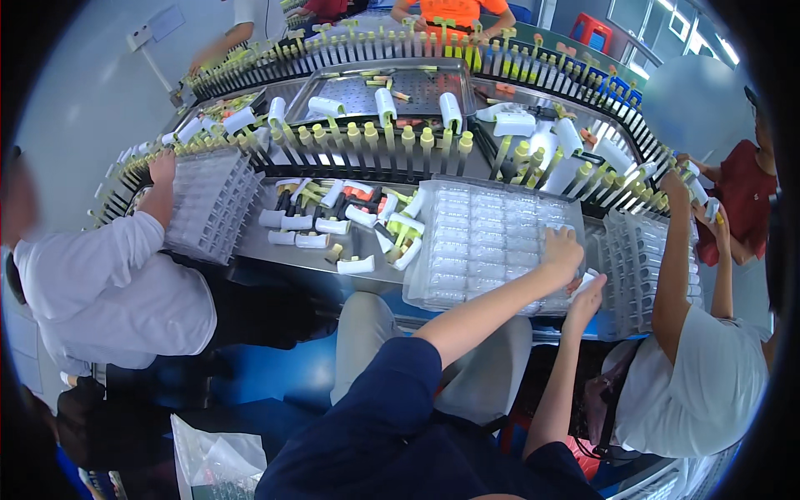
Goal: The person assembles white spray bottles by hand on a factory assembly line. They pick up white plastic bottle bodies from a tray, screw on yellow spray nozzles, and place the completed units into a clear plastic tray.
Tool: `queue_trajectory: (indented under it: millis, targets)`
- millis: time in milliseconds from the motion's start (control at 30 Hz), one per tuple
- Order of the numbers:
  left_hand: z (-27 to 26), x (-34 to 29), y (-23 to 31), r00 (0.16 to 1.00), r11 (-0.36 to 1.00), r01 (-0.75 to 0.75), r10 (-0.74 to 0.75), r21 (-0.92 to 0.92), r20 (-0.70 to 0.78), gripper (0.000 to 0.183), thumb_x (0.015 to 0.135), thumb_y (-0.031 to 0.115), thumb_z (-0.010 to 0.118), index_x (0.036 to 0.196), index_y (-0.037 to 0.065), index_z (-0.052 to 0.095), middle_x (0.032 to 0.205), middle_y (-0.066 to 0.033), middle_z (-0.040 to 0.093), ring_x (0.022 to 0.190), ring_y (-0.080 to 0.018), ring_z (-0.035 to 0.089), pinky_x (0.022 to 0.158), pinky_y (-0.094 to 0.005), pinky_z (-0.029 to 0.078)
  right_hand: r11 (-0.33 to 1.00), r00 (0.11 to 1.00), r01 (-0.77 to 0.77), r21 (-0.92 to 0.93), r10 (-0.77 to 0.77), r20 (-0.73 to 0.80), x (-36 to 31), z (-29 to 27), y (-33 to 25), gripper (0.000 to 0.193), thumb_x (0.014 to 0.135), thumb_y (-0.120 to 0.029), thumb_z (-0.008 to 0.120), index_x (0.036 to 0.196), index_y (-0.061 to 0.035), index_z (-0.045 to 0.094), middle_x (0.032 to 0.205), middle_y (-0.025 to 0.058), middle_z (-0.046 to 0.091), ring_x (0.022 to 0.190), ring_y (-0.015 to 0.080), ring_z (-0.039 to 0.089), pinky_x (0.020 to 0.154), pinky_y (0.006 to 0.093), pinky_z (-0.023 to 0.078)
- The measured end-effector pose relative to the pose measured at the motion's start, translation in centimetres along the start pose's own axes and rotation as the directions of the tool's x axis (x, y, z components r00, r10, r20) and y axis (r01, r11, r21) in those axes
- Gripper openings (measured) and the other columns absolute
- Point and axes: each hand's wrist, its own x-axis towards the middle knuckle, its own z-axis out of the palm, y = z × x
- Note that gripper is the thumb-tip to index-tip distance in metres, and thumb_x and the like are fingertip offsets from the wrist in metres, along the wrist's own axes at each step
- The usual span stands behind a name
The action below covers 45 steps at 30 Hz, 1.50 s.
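A stack of clear plastic blister trays [479,218] with rows of pockets lies in front of me. My left hand [562,252] is over the right part of the stack, its fingers curled down at the pockets; anything in them is hidden. Just right of it, at the tray's near right edge, my right hand [587,302] is closed round a small white piece [589,277], mostly covered by the fingers. Left of the trays lies a pile of white curved covers [332,226] mixed with yellow-green, black and orange parts.
Beyond the trays runs a rack of upright black rods with yellow-green tops [371,137]. Behind it sits a perforated metal tray [346,87]. Co-workers stand close on both sides, beside tray stacks at left [208,200] and right [646,267]; another in orange [450,12] is across.
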Motion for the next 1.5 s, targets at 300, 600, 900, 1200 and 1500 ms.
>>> queue_trajectory:
  millis: [300, 600, 900, 1200, 1500]
  targets:
    - [-3.8, -0.2, -1.2, 0.995, 0.983, -0.073, 0.059, -0.168, -0.085, 0.047, 0.09, 0.023, 0.074, 0.124, -0.008, 0.061, 0.107, -0.0233, 0.073, 0.102, -0.0416, 0.07, 0.089, -0.0569, 0.053, 0.999, 1.0, -0.019, -0.051, 0.019, -0.005, 0.1, -1.8, 0.4, 0.081, 0.113, -0.065, 0.024, 0.067, -0.0088, 0.061, 0.061, 0.0022, 0.059, 0.054, 0.0137, 0.054, 0.051, 0.0292, 0.037]
    - [-8.0, -3.2, -9.1, 0.949, 0.842, -0.04, -0.137, -0.539, -0.284, 0.043, 0.104, 0.04, 0.064, 0.116, -0.001, 0.064, 0.086, -0.0258, 0.072, 0.082, -0.0464, 0.072, 0.071, -0.0543, 0.053, 0.993, 0.995, 0.01, 0.117, -0.021, 0.097, -2.8, 1.1, -4.2, 0.063, 0.118, -0.047, 0.035, 0.079, -0.0051, 0.063, 0.07, 0.0015, 0.063, 0.06, 0.0109, 0.056, 0.058, 0.0299, 0.044]
    - [-5.1, -4.8, -12.1, 0.913, 0.603, 0.032, -0.342, -0.797, -0.222, 0.037, 0.107, 0.034, 0.066, 0.099, -0.002, 0.068, 0.071, -0.0017, 0.055, 0.067, -0.0089, 0.045, 0.059, -0.0309, 0.037, 1.0, 0.972, 0.013, 0.023, -0.018, 0.235, -2.5, 4.6, -3.7, 0.046, 0.115, -0.037, 0.048, 0.09, -0.0012, 0.061, 0.074, 0.0039, 0.064, 0.064, 0.0126, 0.062, 0.059, 0.0311, 0.052]
    - [-3.5, -4.1, -14.3, 0.918, 0.617, 0.025, -0.326, -0.787, -0.226, 0.039, 0.109, 0.04, 0.063, 0.096, 0.003, 0.067, 0.072, -0.0026, 0.062, 0.063, -0.0086, 0.055, 0.057, -0.0289, 0.042, 0.996, 0.938, -0.042, 0.084, 0.01, 0.348, -1.0, 4.0, -3.5, 0.049, 0.114, -0.044, 0.051, 0.095, -0.0005, 0.065, 0.07, 0.0046, 0.064, 0.061, 0.0113, 0.062, 0.057, 0.03, 0.048]
    - [-4.8, -4.7, -13.1, 0.929, 0.407, 0.067, -0.359, -0.911, -0.091, 0.044, 0.107, 0.044, 0.064, 0.095, 0.002, 0.062, 0.072, -0.0098, 0.07, 0.051, -0.0114, 0.061, 0.045, -0.0293, 0.044, 0.993, 0.921, -0.068, 0.101, 0.024, 0.389, -0.9, 3.9, -3.8, 0.044, 0.112, -0.043, 0.057, 0.097, -0.002, 0.066, 0.071, 0.0035, 0.064, 0.062, 0.0107, 0.061, 0.059, 0.0289, 0.048]
